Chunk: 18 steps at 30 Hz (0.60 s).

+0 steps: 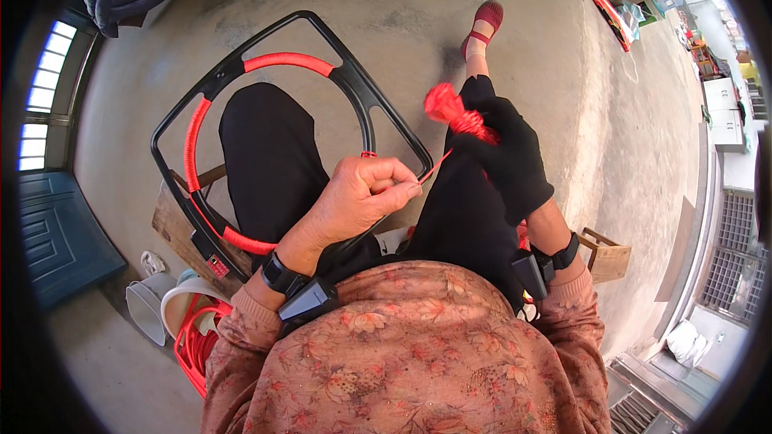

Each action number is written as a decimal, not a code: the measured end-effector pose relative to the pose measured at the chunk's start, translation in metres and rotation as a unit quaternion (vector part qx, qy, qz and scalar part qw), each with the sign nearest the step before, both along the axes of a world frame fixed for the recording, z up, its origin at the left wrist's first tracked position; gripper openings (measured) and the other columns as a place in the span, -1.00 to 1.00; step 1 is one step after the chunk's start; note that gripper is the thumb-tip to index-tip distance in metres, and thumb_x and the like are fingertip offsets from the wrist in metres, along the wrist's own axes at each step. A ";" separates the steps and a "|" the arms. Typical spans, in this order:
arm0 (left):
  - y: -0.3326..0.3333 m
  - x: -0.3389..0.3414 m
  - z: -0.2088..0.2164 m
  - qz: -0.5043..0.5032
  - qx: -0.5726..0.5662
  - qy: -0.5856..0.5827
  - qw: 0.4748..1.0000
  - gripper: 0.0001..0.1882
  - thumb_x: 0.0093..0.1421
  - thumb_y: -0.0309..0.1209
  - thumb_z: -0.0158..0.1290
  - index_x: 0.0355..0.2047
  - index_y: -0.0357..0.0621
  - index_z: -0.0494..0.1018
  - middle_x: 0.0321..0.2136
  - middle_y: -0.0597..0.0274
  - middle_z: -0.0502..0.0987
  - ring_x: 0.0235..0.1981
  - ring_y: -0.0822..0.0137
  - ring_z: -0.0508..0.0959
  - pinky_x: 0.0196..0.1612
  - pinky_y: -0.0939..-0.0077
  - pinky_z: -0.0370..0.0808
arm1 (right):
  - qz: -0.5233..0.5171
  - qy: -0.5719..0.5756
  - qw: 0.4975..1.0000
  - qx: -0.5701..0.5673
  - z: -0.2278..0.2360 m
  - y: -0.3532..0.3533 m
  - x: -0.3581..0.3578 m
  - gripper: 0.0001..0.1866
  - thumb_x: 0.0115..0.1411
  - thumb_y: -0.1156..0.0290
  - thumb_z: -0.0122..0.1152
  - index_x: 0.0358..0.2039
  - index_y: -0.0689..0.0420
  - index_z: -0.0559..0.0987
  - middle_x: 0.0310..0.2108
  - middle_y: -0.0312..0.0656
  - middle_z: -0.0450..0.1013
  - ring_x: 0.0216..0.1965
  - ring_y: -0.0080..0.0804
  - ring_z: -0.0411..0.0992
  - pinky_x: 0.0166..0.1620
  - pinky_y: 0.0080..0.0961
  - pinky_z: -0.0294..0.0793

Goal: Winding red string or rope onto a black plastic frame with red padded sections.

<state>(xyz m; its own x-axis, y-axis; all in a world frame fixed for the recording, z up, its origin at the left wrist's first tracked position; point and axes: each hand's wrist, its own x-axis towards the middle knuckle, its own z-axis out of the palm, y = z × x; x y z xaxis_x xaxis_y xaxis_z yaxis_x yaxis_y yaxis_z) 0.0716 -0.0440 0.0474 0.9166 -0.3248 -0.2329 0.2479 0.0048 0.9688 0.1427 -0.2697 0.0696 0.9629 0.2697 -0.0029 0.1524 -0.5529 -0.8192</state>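
Observation:
A black plastic frame (363, 96) with a round ring inside lies across my lap, part of the ring wrapped in red cord (288, 61). My left hand (362, 193), bare, pinches a taut red strand (434, 167) just off the ring's right side. My right hand (511, 157), in a black glove, grips a bundle of red cord (452, 111) a little to the right and above. The strand runs between both hands.
I sit on a wooden stool (173, 229) on a concrete floor. White buckets (153, 301) and a red wire basket (193, 345) stand at my lower left. A small wooden box (607, 255) sits at my right. Shelves with goods line the far right.

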 end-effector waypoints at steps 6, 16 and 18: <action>-0.002 0.005 0.009 0.032 -0.004 0.017 0.999 -0.89 0.18 -0.51 0.07 -0.43 -0.33 0.51 -0.68 0.50 0.39 -0.63 0.76 0.25 -0.58 0.78 0.16 | 0.366 0.112 0.922 -0.046 0.016 -0.031 0.010 -0.63 -0.03 0.45 0.34 -0.18 0.24 0.51 -0.24 -0.07 0.50 -0.20 -0.25 0.49 -0.12 -0.39 0.43; -0.002 0.003 0.001 0.005 0.094 -0.042 0.995 -0.79 0.15 -0.48 0.11 -0.56 -0.40 0.49 -0.67 0.39 0.49 -0.60 0.70 0.35 -0.54 0.75 0.29 | 0.138 0.146 0.974 0.105 -0.009 0.017 -0.022 -0.41 -0.07 0.35 0.45 -0.04 0.24 0.41 -0.28 -0.23 0.45 -0.27 -0.55 0.39 -0.22 -0.58 0.40; -0.001 0.002 0.000 -0.009 0.097 -0.058 0.994 -0.81 0.17 -0.48 0.09 -0.51 -0.39 0.51 -0.65 0.38 0.51 -0.60 0.70 0.33 -0.54 0.76 0.28 | 0.137 0.161 0.973 0.092 -0.009 0.015 -0.022 -0.42 0.01 0.32 0.38 0.01 0.26 0.39 -0.22 -0.17 0.46 -0.23 -0.53 0.42 -0.20 -0.56 0.42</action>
<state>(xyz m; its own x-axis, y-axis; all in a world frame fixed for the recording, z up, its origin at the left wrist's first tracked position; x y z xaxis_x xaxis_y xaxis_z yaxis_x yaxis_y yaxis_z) 0.0741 -0.0445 0.0473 0.9356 -0.3008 -0.1849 0.1321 -0.1875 0.9733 0.1209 -0.2547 0.0610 0.8123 0.5403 -0.2197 -0.0069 -0.3679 -0.9299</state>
